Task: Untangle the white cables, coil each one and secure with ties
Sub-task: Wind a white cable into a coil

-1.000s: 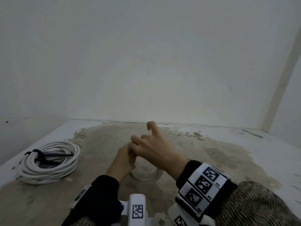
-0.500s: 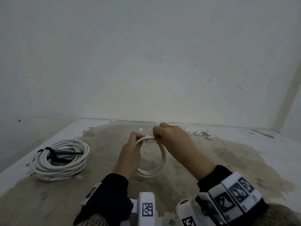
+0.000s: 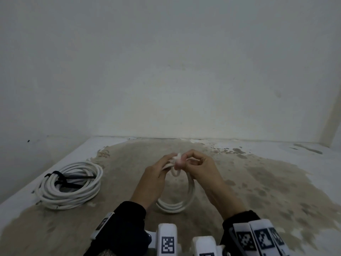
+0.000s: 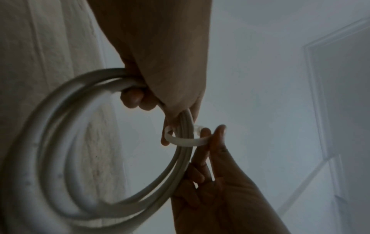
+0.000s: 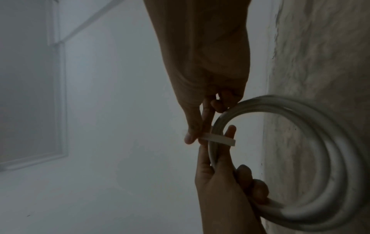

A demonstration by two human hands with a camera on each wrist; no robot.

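Note:
A small white cable coil (image 3: 190, 198) hangs upright over the stained surface. My left hand (image 3: 156, 174) grips its top strands. A white tie (image 3: 175, 172) loops around those strands, and my right hand (image 3: 195, 163) pinches it between thumb and fingers. In the left wrist view the tie (image 4: 184, 140) circles the coil (image 4: 181, 158) just below my left hand (image 4: 160, 79), with the right hand (image 4: 210, 174) at its end. The right wrist view shows my right hand (image 5: 206, 79) pinching the tie (image 5: 218, 139), and the left hand (image 5: 220, 190) holding the coil (image 5: 340, 150).
A larger white cable coil (image 3: 70, 183) lies flat at the left, bound with black ties (image 3: 60, 180). White walls close in at the back and left. The stained floor surface (image 3: 258, 191) stretches bare to the right.
The right hand has shifted from holding the top of the coil to pinching a white tie looped round the strands. The left hand keeps its grip on the coil.

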